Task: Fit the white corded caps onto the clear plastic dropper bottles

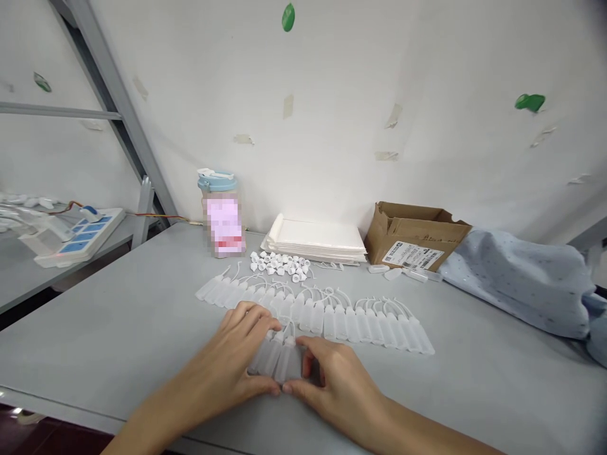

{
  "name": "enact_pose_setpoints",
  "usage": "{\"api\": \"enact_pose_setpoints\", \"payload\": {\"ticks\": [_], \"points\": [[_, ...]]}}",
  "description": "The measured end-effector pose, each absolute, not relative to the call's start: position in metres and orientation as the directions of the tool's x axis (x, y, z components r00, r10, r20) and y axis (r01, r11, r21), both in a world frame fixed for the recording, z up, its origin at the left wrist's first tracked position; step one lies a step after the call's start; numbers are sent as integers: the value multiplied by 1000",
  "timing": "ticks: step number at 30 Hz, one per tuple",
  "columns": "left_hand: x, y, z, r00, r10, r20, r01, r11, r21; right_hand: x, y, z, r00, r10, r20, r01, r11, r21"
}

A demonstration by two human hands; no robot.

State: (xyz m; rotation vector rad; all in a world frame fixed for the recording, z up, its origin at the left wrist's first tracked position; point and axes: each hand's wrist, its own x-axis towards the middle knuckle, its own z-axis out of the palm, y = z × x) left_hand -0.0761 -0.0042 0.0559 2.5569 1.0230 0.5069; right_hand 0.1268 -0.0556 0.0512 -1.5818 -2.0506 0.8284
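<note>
Close to the table's front edge, a small group of translucent white squeeze bottles (pixel 288 361) with thin curved spouts lies side by side. My left hand (pixel 237 354) is curled around their left side, its thumb along the bottom ends and its fingers over the tops. From the right, my right hand (pixel 336 376) closes on the same group, thumb at the bottom corner and forefinger near the neck. Just beyond my hands stretches a long row of similar bottles (pixel 353 323), spouts pointing away. Behind that row is a loose heap of small white caps (pixel 279 264).
Along the wall stand a blue-lidded container (pixel 218 183), a stack of white sheets or envelopes (pixel 317 237) and an open cardboard box (pixel 417 230). Several loose translucent pieces (pixel 415 275) lie before the box. Blue cloth (pixel 521 278) covers the right side; a power strip (pixel 80 237) sits left.
</note>
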Motion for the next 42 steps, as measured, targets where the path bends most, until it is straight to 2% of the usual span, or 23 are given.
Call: {"api": "enact_pose_setpoints", "payload": {"ticks": [6, 11, 17, 20, 23, 25, 27, 29, 33, 38, 42], "points": [[-77, -2, 48, 667, 705, 241, 583, -696, 420, 127, -56, 51, -249, 968, -35, 712, 158, -684], [-76, -2, 52, 674, 707, 216, 594, -691, 411, 127, -55, 52, -252, 967, -30, 720, 167, -674], [-71, -1, 80, 687, 712, 144, 563, -647, 514, 130, -56, 56, -262, 965, -27, 731, 180, -658], [-58, 9, 95, 615, 769, 173, 587, -593, 551, 133, -61, 62, -289, 957, -14, 718, 207, -664], [-36, 31, 106, 607, 757, 244, 573, -629, 525, 143, -60, 73, -306, 950, 59, 700, 267, -663], [-19, 51, 111, 659, 707, 256, 560, -689, 460, 160, -50, 81, -265, 954, 142, 715, 293, -634], [-2, 72, 113, 714, 658, 240, 583, -748, 315, 189, -30, 87, -167, 959, 229, 778, 271, -566], [15, 92, 110, 745, 630, 217, 580, -774, 254, 228, -6, 89, -18, 940, 341, 896, 167, -412], [48, 122, 98, 798, 573, 186, 563, -819, 111, 307, 32, 80, 119, 900, 419, 954, 13, -300], [78, 135, 85, 866, 462, 192, 478, -877, -49, 355, 37, 58, -2, 920, 391, 988, 62, -140], [87, 136, 82, 905, 374, 205, 400, -911, -103, 357, 37, 46, -97, 933, 348, 992, 119, -40]]}}
